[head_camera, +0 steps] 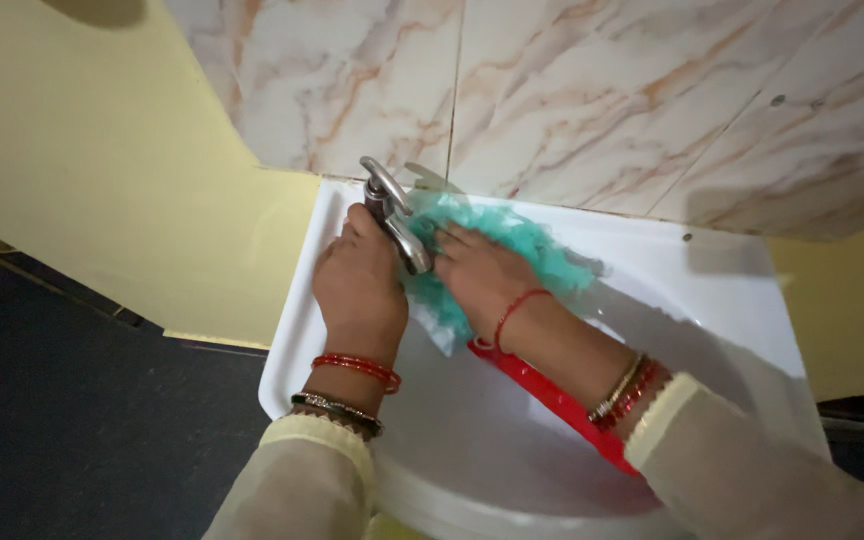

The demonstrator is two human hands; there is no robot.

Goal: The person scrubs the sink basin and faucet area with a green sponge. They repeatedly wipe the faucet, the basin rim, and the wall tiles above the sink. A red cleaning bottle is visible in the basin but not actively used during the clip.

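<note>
Two hands at the tap: your left hand curls around its base; your right hand presses flat-fingered on the cloth.

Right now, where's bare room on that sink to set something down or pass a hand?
Free: the sink rim's right side, between the tiled wall and the bowl, and the near bowl below the red strip. Crowded: back-left corner, where the left hand, tap, right hand and green scrubber bunch together.
</note>
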